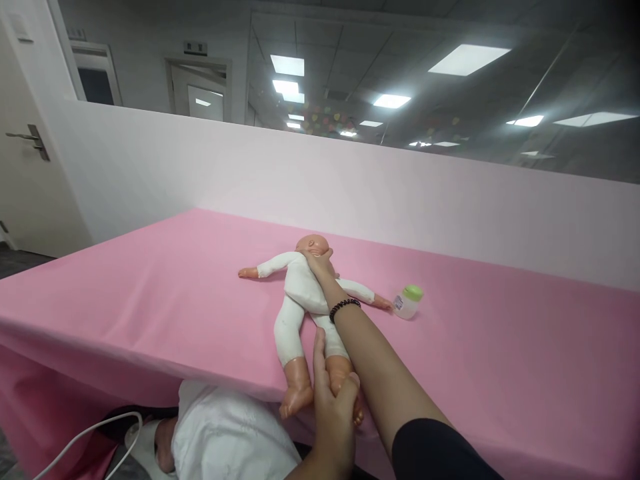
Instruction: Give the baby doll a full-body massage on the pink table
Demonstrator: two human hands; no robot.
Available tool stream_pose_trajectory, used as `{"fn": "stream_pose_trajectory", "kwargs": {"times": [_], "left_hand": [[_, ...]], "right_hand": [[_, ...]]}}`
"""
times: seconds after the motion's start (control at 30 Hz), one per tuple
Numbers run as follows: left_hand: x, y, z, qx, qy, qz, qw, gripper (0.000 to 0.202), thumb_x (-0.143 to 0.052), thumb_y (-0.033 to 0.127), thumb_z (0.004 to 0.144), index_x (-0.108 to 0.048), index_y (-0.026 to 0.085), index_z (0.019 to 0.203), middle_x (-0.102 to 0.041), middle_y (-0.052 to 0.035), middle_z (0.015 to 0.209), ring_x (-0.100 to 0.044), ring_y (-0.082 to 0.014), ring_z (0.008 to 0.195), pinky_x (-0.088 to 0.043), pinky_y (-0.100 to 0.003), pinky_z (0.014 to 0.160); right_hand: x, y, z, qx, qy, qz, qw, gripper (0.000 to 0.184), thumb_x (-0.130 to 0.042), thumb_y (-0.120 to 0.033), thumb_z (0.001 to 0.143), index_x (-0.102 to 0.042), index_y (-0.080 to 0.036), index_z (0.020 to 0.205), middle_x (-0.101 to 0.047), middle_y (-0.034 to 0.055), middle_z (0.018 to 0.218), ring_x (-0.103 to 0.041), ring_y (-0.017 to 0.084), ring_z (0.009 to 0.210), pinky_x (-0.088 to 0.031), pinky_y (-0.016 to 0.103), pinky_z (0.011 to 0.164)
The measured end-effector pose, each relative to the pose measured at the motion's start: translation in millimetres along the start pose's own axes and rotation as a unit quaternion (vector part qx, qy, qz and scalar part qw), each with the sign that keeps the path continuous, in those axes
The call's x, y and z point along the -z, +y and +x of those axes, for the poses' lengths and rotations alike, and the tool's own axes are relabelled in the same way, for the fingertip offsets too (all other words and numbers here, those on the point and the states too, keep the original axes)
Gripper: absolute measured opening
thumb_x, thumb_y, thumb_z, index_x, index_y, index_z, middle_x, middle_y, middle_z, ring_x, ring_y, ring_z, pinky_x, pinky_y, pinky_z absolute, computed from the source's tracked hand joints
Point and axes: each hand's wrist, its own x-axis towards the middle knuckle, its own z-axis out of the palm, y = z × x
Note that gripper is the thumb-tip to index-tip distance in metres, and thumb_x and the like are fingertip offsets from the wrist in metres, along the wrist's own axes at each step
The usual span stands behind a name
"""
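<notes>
A baby doll (305, 280) with a white cloth body and plastic head, hands and feet lies on its back on the pink-covered table (165, 293). Its head is at the far end and its arms are spread. My right hand (320, 261), below a black coiled wristband, grips the doll about the neck and upper chest; some fingers are hidden. Nearer to me, my left hand (334, 407) holds the lower leg on the right, the thumb on one side and fingers stretched along the other. The other leg hangs slightly over the table's front edge.
A small clear bottle with a green cap (409, 302) stands by the doll's outstretched hand at the right. White cloth (230, 433) and a white cable (95, 427) are below the front edge. Behind the table runs a low white wall (400, 207) under glass.
</notes>
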Motion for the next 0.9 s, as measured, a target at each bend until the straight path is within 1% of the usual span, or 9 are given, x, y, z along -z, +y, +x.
{"fn": "stream_pose_trajectory", "kwargs": {"times": [0.07, 0.13, 0.23, 0.3, 0.4, 0.53, 0.63, 0.73, 0.9], "left_hand": [[0.7, -2, 0, -0.031, 0.011, 0.032, 0.999, 0.092, -0.058, 0.047, 0.084, -0.006, 0.029, 0.159, -0.064, -0.0113, 0.127, -0.063, -0.0122, 0.065, -0.049, -0.022, 0.051], [2.2, -5, 0, -0.063, 0.034, 0.069, 0.995, 0.085, -0.052, 0.046, 0.088, -0.008, 0.030, 0.159, -0.050, -0.0109, 0.147, -0.068, -0.0204, 0.100, -0.059, -0.028, 0.074], [8.9, -9, -3, -0.138, 0.055, 0.159, 0.976, 0.072, -0.046, 0.040, 0.093, -0.014, 0.028, 0.158, -0.026, -0.0072, 0.162, -0.036, -0.0254, 0.145, -0.043, -0.040, 0.113], [16.8, -13, -7, -0.216, 0.039, 0.255, 0.942, 0.064, -0.042, 0.033, 0.096, -0.022, 0.026, 0.156, -0.021, -0.0073, 0.164, -0.019, -0.0259, 0.152, -0.033, -0.047, 0.120], [31.3, -23, -14, -0.345, 0.016, 0.410, 0.844, 0.056, -0.040, 0.023, 0.093, -0.038, 0.024, 0.149, -0.028, -0.0101, 0.161, -0.017, -0.0302, 0.152, -0.035, -0.057, 0.118], [47.6, -33, -20, -0.469, 0.037, 0.543, 0.696, 0.049, -0.048, 0.019, 0.085, -0.057, 0.019, 0.133, -0.050, -0.0148, 0.146, -0.025, -0.0376, 0.149, -0.044, -0.063, 0.109], [54.3, -30, -20, -0.484, 0.020, 0.625, 0.613, 0.043, -0.055, 0.024, 0.083, -0.064, 0.017, 0.125, -0.059, -0.0162, 0.136, -0.029, -0.0406, 0.146, -0.047, -0.060, 0.106], [57.5, -19, -16, -0.485, 0.002, 0.681, 0.549, 0.046, -0.057, 0.029, 0.082, -0.064, 0.014, 0.126, -0.060, -0.0168, 0.136, -0.035, -0.0416, 0.142, -0.042, -0.059, 0.109], [64.0, 1, -6, -0.526, -0.091, 0.720, 0.443, 0.043, -0.057, 0.035, 0.088, -0.065, 0.011, 0.122, -0.067, -0.0144, 0.126, -0.053, -0.0396, 0.127, -0.030, -0.058, 0.114]], "right_hand": [[-4, -3, 3, -0.011, -0.003, -0.006, 1.000, 0.115, -0.068, -0.078, 0.062, -0.017, -0.023, 0.150, -0.066, 0.0194, 0.116, -0.058, 0.042, 0.117, -0.020, 0.063, 0.109], [-7, -5, 5, -0.018, -0.001, -0.001, 1.000, 0.116, -0.070, -0.077, 0.061, -0.019, -0.023, 0.150, -0.066, 0.0193, 0.115, -0.058, 0.041, 0.116, -0.021, 0.062, 0.108], [-8, -6, 9, -0.004, -0.005, 0.000, 1.000, 0.117, -0.067, -0.078, 0.062, -0.016, -0.021, 0.151, -0.066, 0.0184, 0.116, -0.058, 0.039, 0.117, -0.019, 0.061, 0.109], [-8, -5, 10, 0.003, -0.012, -0.004, 1.000, 0.117, -0.066, -0.078, 0.064, -0.015, -0.019, 0.151, -0.066, 0.0181, 0.115, -0.057, 0.039, 0.118, -0.017, 0.062, 0.109], [-9, -5, 9, 0.016, -0.010, -0.024, 1.000, 0.115, -0.062, -0.077, 0.070, -0.013, -0.015, 0.154, -0.066, 0.0207, 0.118, -0.056, 0.040, 0.119, -0.018, 0.062, 0.109], [-6, 0, -2, 0.085, -0.002, -0.071, 0.994, 0.099, -0.047, -0.068, 0.086, -0.008, -0.012, 0.157, -0.055, 0.0256, 0.136, -0.049, 0.041, 0.129, -0.018, 0.061, 0.111], [1, 10, -15, 0.160, -0.032, -0.108, 0.981, 0.094, -0.044, -0.068, 0.088, -0.014, -0.014, 0.158, -0.032, 0.0272, 0.154, -0.030, 0.044, 0.143, -0.016, 0.063, 0.112], [12, 25, -30, 0.218, -0.094, -0.127, 0.963, 0.087, -0.043, -0.067, 0.089, -0.020, -0.020, 0.158, -0.015, 0.0198, 0.163, -0.013, 0.044, 0.149, -0.012, 0.064, 0.114], [33, 50, -62, 0.296, -0.153, -0.134, 0.933, 0.074, -0.036, -0.064, 0.094, -0.028, -0.025, 0.157, -0.012, 0.0126, 0.165, -0.010, 0.039, 0.152, -0.010, 0.063, 0.117]]}}
